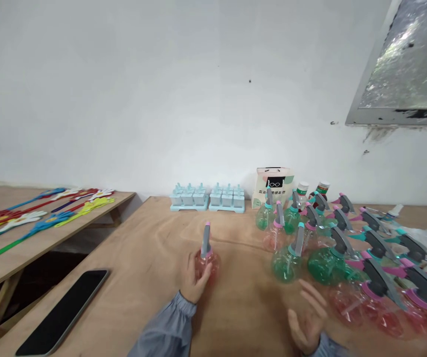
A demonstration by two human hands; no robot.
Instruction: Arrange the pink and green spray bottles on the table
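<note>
In the head view, my left hand (194, 278) is wrapped round the side of a pink spray bottle (213, 264) with a grey and pink trigger top. The bottle stands upright at the middle of the wooden table. My right hand (309, 317) is apart from it at the lower right, fingers spread and holding nothing. Nearest to that hand are a green spray bottle (286, 263) and a pink spray bottle (375, 295), part of a crowded group of several such bottles. My right hand is slightly blurred.
A black phone (62, 312) lies at the table's left. Light-blue popsicle molds (189, 198) and a printed box (272, 187) stand by the wall, with white-capped bottles (302, 191) beside the box. Colourful flower-ended sticks (51, 223) lie on another table (97, 214) across a gap.
</note>
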